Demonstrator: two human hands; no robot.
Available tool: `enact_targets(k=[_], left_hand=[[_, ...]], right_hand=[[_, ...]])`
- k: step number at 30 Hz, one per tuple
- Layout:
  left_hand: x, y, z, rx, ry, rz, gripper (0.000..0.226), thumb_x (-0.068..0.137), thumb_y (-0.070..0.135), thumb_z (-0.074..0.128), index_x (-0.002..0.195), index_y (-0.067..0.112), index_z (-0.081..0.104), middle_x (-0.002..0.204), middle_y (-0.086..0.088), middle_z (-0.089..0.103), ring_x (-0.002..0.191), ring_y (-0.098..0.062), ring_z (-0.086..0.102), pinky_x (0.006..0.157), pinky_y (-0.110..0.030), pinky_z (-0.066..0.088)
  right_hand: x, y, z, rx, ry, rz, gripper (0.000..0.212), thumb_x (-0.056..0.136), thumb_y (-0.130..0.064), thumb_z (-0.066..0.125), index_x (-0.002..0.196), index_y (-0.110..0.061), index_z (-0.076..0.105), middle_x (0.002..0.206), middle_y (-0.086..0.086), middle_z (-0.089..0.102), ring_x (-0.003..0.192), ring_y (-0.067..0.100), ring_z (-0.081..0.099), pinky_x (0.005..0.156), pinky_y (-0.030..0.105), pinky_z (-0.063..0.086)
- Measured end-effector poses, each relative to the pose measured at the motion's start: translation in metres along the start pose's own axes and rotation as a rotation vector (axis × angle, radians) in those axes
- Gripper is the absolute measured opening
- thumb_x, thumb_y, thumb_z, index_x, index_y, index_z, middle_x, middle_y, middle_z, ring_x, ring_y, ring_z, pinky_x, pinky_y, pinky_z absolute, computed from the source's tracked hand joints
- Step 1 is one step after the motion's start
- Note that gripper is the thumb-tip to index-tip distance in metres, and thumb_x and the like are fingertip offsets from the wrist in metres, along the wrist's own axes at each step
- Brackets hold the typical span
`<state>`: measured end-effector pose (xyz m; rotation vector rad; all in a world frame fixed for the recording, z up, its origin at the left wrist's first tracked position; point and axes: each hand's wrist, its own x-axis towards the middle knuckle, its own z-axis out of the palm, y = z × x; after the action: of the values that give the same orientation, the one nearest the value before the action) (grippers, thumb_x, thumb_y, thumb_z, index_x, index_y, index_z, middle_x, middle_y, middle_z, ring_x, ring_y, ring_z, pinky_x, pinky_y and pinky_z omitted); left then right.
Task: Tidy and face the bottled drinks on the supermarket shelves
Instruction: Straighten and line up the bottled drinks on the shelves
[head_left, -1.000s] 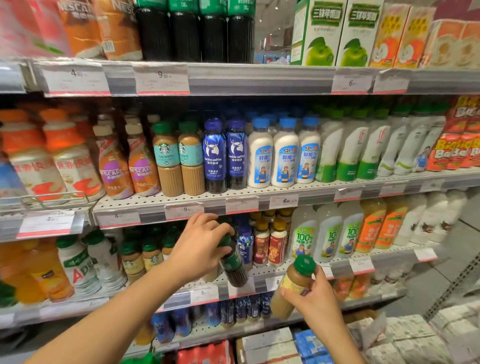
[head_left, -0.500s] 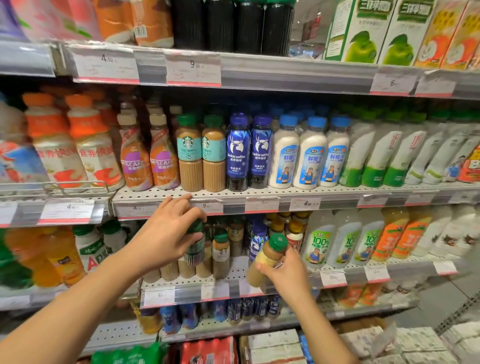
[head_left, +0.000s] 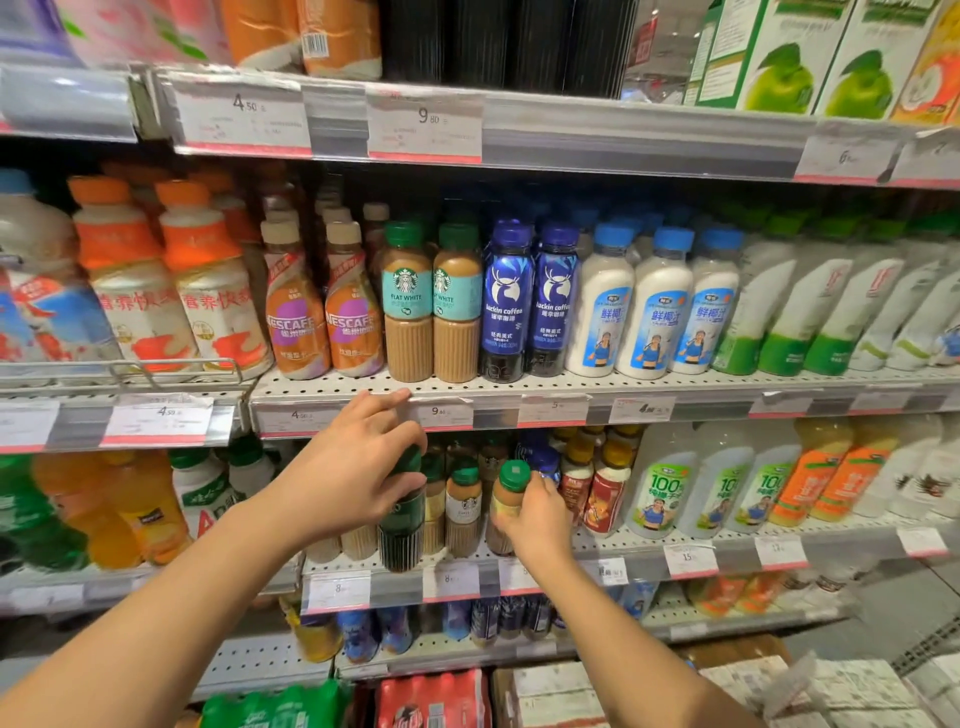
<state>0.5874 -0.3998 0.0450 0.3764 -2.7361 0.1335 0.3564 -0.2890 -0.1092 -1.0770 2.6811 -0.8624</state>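
Left hand (head_left: 353, 478) curled round dark bottle (head_left: 401, 525) at front edge of lower shelf (head_left: 644, 551); right hand (head_left: 537, 512) gripping tan bottle (head_left: 508, 499) just beside shelved coffee row; price tags (head_left: 337, 590) along rail below.

**Plastic, metal and paper on the drinks shelves**

The perforated shelf (head_left: 571, 382) is matt pale-painted metal, and the price tags (head_left: 423, 127) above it are paper behind clear glossy plastic strips. On that shelf, the Starbucks bottles (head_left: 408, 301) are ribbed clear plastic with smooth green caps. Beside them, the blue coffee bottles (head_left: 506, 301) wear glossy film sleeves. Below, the dark bottle (head_left: 400, 525) looks shiny, ribbed plastic.
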Motion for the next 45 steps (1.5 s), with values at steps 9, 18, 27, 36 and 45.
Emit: enact_targets(k=[9, 18, 27, 36, 45], left_hand=[[-0.001, 0.0, 0.003, -0.014, -0.003, -0.004, 0.041, 0.089, 0.059, 0.051, 0.112, 0.027, 0.061, 0.107, 0.002, 0.068, 0.148, -0.022, 0.027, 0.116, -0.041, 0.034], [0.001, 0.0, 0.005, -0.016, -0.009, -0.012, 0.041, 0.09, 0.059, 0.054, 0.115, 0.026, 0.061, 0.11, 0.002, 0.069, 0.149, -0.021, 0.025, 0.117, -0.04, 0.032], [0.001, 0.001, 0.002, -0.047, -0.016, -0.022, 0.039, 0.09, 0.058, 0.058, 0.113, 0.026, 0.061, 0.113, 0.001, 0.068, 0.15, -0.02, 0.023, 0.117, -0.04, 0.032], [0.002, 0.001, -0.001, -0.07, -0.044, -0.038, 0.046, 0.09, 0.063, 0.048, 0.115, 0.026, 0.06, 0.114, 0.003, 0.067, 0.151, -0.017, 0.02, 0.115, -0.038, 0.035], [0.002, 0.003, -0.002, -0.061, -0.044, -0.049, 0.045, 0.091, 0.063, 0.049, 0.115, 0.026, 0.06, 0.117, 0.002, 0.068, 0.152, -0.016, 0.017, 0.116, -0.036, 0.033]], right_hand=[[-0.004, -0.009, 0.016, -0.116, -0.013, 0.053, 0.063, 0.088, -0.038, 0.077, 0.135, -0.012, 0.045, 0.128, 0.007, 0.062, 0.112, 0.029, 0.066, 0.089, 0.039, 0.056], [-0.027, 0.01, 0.023, -0.164, 0.016, 0.138, 0.048, 0.09, -0.054, 0.068, 0.113, -0.015, 0.051, 0.099, 0.004, 0.072, 0.095, 0.029, 0.071, 0.064, 0.033, 0.045], [-0.024, 0.027, 0.048, -0.217, -0.068, 0.184, 0.037, 0.092, -0.058, 0.065, 0.09, -0.021, 0.064, 0.091, 0.001, 0.071, 0.088, 0.026, 0.07, 0.072, 0.035, 0.059], [-0.007, 0.019, 0.04, -0.295, -0.136, 0.149, 0.036, 0.096, -0.055, 0.062, 0.096, -0.019, 0.065, 0.1, 0.004, 0.072, 0.094, 0.027, 0.07, 0.066, 0.031, 0.046], [-0.032, 0.017, 0.073, -0.168, -0.189, 0.082, 0.044, 0.089, -0.065, 0.061, 0.091, -0.021, 0.066, 0.092, 0.001, 0.07, 0.09, 0.027, 0.067, 0.074, 0.035, 0.056]])
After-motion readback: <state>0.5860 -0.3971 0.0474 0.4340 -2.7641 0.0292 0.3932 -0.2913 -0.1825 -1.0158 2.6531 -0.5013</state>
